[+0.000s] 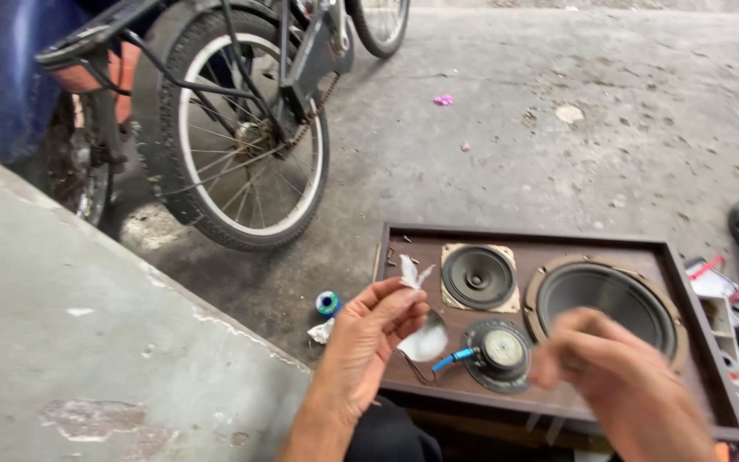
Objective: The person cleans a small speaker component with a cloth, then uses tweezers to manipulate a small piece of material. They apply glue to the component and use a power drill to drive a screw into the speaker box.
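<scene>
Looking down, I have the brown speaker cabinet [558, 244] lying flat on its back on rough grey concrete, its long side running left to right in front of my knees. Its wood face is matte and dusty. The big woofer [605, 301] sits toward the right, a dark cone inside a tan ring; the mid-size driver [477, 277] sits left of it on a pale square plate. A loose small driver [498, 352] rests face-down on the panel below that one, round, metal-backed, with a blue lead at its left edge.

My left hand [369, 342] hangs over the cabinet's left end, fingers curled and pinched on a scrap of white crumpled tissue [412, 274] that sticks up past my fingertips. The loose driver lies just right of this hand, the nearer of the two.

My right hand [600, 364] is motion-blurred above the woofer's lower rim; I cannot tell how far open it is or whether it holds anything.

A bicycle wheel [245, 128] stands behind, well apart.
</scene>
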